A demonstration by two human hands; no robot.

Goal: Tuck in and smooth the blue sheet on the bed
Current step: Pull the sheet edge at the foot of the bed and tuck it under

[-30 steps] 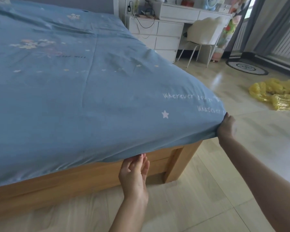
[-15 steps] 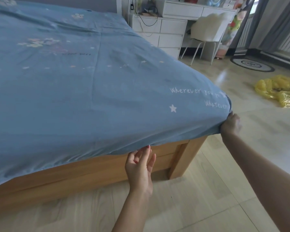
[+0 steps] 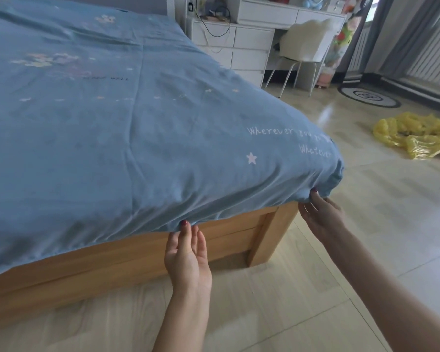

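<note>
Wooden bed, blue sheet hem above left hand, right hand

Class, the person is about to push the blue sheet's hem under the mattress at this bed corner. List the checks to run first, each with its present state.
1. Left hand at the hem of the blue sheet along the foot edge: ok, fingertips touch it.
2. Right hand at the corner: ok, fingers press the bunched fabric.
3. Corner fabric flat: not ok, it is gathered and puckered.
4. Hem tucked along the wooden bed frame: not ok, it hangs loose over the rail.
5. Top of the sheet smooth: not ok, creases run across it.
6. Firm grip on the fabric: cannot tell.
</note>
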